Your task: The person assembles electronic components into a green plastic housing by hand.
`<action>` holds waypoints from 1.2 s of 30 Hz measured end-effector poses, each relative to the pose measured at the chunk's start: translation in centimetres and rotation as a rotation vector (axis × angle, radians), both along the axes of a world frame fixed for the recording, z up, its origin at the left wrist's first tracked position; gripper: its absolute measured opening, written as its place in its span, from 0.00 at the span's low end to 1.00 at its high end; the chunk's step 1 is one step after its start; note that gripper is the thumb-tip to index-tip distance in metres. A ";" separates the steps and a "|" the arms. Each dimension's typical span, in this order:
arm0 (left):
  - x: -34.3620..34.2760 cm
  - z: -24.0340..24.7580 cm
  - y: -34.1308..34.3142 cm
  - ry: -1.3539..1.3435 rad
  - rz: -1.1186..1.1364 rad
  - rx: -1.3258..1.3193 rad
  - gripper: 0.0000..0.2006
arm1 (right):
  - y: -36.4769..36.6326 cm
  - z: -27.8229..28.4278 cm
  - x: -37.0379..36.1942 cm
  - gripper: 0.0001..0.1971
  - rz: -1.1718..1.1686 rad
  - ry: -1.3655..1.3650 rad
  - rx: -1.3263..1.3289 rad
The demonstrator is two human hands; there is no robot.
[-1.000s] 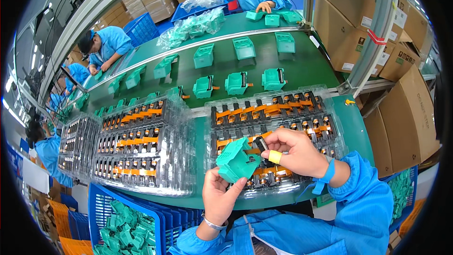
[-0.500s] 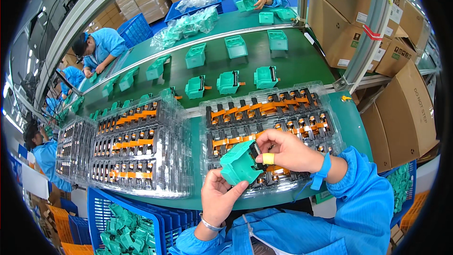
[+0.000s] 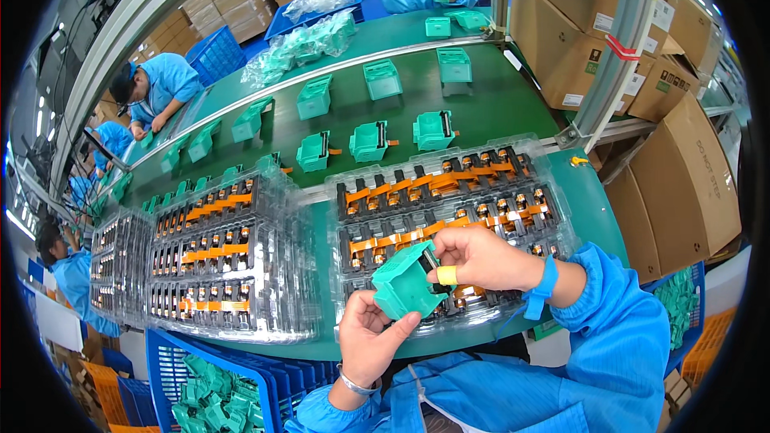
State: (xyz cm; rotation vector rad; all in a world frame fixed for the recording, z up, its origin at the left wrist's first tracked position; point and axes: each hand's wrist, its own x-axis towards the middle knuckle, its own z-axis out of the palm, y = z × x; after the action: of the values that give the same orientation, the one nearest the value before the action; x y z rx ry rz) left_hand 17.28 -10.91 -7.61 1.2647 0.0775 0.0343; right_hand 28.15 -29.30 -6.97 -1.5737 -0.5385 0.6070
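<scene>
My left hand [image 3: 370, 338] grips a green plastic housing [image 3: 399, 287] by its lower left side, thumb on the near edge. The housing is tilted, with its hollow side facing me. At its upper right edge my right hand [image 3: 481, 263], with a yellow band round one finger, pinches a narrow black part [image 3: 430, 258]. That part touches the housing; my fingers hide some of it. Beneath both hands lies a clear plastic tray [image 3: 337, 261] of black parts with orange ribbon cables [image 3: 401, 234].
More stacked clear trays [image 3: 281, 289] stand to the left. Green housings [image 3: 434, 130] sit in rows on the green conveyor belt [image 3: 505, 104]. A blue crate [image 3: 164, 357] of green pieces is at lower left. A metal post [image 3: 613, 64] and cardboard boxes [image 3: 682, 184] flank the right. Co-workers [image 3: 164, 84] sit beyond.
The whole view has shifted slightly left. My hands keep their hold, and the black part sits a little lower against the housing. A far co-worker has raised a green housing.
</scene>
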 end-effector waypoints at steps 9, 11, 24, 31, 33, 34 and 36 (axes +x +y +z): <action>0.2 0.9 -0.5 -0.273 0.140 0.040 0.33 | -4.4 4.5 3.3 0.08 -0.341 -0.206 0.188; -0.8 0.4 1.1 -0.271 0.188 0.120 0.31 | -7.1 6.7 6.7 0.08 -0.546 -0.254 0.117; -9.0 -0.3 7.1 -0.131 0.612 0.427 0.17 | -12.0 -3.1 25.2 0.13 -0.751 0.106 -0.565; -10.2 -1.2 7.8 -0.076 0.708 0.396 0.15 | -12.0 -3.8 24.5 0.14 -0.686 0.177 -0.565; -10.1 -1.4 8.0 -0.087 0.704 0.415 0.15 | -11.3 -2.3 23.6 0.14 -0.708 -0.083 -0.832; -10.1 -1.5 8.1 -0.084 0.727 0.417 0.15 | -11.1 -2.2 22.9 0.13 -0.694 -0.441 -0.785; -10.5 -1.7 8.7 -0.085 0.717 0.471 0.14 | -9.9 -0.6 20.4 0.08 -0.561 -0.851 -0.566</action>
State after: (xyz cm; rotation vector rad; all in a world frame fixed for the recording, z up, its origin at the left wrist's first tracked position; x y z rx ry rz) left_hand 6.74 -2.21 -9.31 1.6446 0.4683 0.7609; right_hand 48.52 -39.21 -7.59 -2.3985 -0.5198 -0.4197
